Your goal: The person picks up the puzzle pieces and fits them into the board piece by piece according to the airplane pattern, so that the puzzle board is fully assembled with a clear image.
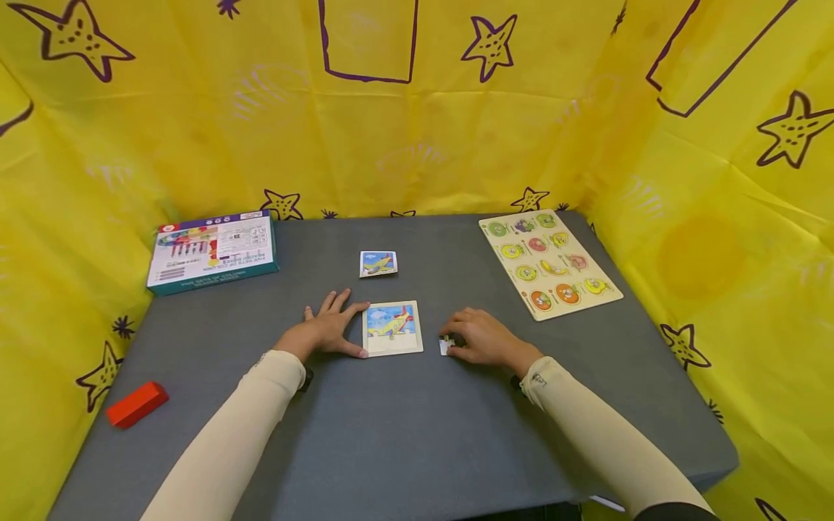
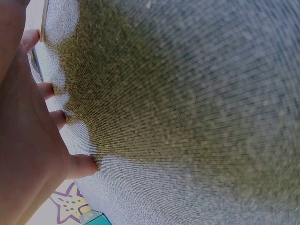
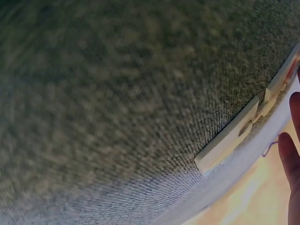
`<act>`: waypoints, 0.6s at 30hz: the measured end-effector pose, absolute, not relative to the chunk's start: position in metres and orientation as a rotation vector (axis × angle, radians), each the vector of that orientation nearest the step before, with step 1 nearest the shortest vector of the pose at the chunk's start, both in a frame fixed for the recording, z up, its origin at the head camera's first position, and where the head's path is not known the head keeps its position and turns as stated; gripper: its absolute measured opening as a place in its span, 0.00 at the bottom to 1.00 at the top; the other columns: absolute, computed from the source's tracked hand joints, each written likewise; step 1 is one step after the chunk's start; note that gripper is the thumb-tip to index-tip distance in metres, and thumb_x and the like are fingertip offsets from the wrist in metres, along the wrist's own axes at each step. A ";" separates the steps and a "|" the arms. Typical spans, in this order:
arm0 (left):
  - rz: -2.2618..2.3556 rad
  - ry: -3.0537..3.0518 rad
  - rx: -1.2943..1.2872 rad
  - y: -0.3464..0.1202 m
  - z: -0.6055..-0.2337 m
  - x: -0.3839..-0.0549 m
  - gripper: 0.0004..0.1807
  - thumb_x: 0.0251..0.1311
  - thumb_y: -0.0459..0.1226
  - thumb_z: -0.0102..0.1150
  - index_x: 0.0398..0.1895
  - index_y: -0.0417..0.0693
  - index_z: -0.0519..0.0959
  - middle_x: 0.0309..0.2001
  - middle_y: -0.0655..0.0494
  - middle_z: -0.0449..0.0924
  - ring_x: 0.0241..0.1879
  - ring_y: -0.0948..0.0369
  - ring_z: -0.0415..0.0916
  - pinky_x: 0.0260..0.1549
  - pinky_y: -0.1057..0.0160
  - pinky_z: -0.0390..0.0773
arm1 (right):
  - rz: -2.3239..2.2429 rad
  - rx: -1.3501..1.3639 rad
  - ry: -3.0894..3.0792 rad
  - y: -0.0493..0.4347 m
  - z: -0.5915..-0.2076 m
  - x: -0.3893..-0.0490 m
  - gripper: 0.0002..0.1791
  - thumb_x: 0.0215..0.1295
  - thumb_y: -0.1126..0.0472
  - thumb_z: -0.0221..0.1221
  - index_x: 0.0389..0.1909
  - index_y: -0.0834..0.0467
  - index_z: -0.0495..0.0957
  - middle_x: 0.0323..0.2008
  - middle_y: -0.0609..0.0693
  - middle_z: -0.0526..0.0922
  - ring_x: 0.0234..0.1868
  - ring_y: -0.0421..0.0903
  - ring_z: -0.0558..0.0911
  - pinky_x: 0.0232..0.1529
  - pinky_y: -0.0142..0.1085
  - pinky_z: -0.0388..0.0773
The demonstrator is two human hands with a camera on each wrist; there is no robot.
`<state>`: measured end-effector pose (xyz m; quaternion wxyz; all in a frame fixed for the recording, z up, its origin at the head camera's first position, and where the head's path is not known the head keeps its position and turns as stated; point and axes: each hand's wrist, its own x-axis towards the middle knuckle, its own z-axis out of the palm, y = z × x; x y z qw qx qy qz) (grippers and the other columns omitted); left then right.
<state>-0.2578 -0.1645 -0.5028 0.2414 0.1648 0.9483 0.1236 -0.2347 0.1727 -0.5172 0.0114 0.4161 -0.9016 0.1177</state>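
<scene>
A square puzzle tray [image 1: 404, 344] lies in the middle of the table, with a yellow airplane picture [image 1: 391, 320] in its upper part and a pale strip along the bottom. My left hand [image 1: 328, 331] is spread beside it, thumb and index finger touching its left edge. In the left wrist view the fingertips of this hand [image 2: 37, 117] rest on the cloth. Right of the tray, my right hand [image 1: 481, 339] curls its thumb and fingers around a small pale puzzle piece [image 1: 446, 346]. Two flat wooden pieces [image 3: 225, 140] show in the right wrist view, by fingers at its edge.
Behind the tray lies a small airplane picture card [image 1: 378, 264]. A fruit puzzle board [image 1: 515, 273] is at the back right, and a boxed set [image 1: 211, 253] at the back left. A red block [image 1: 137, 404] sits near the left edge. Yellow curtains [image 1: 391, 152] surround the grey table.
</scene>
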 end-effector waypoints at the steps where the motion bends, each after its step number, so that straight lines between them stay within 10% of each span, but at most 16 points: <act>1: 0.337 2.591 0.450 -0.165 -0.503 -0.258 0.59 0.43 0.66 0.68 0.77 0.63 0.50 0.78 0.42 0.32 0.74 0.36 0.27 0.58 0.21 0.35 | 0.376 1.301 -2.811 0.173 -0.517 -0.234 0.16 0.59 0.50 0.67 0.46 0.51 0.84 0.42 0.46 0.82 0.44 0.46 0.78 0.48 0.44 0.73; 18: 0.323 2.584 0.441 -0.164 -0.503 -0.260 0.59 0.43 0.66 0.68 0.77 0.63 0.50 0.78 0.41 0.31 0.74 0.36 0.27 0.58 0.21 0.36 | 0.412 1.295 -2.838 0.175 -0.519 -0.231 0.17 0.60 0.49 0.66 0.48 0.51 0.84 0.44 0.46 0.82 0.46 0.45 0.78 0.50 0.44 0.73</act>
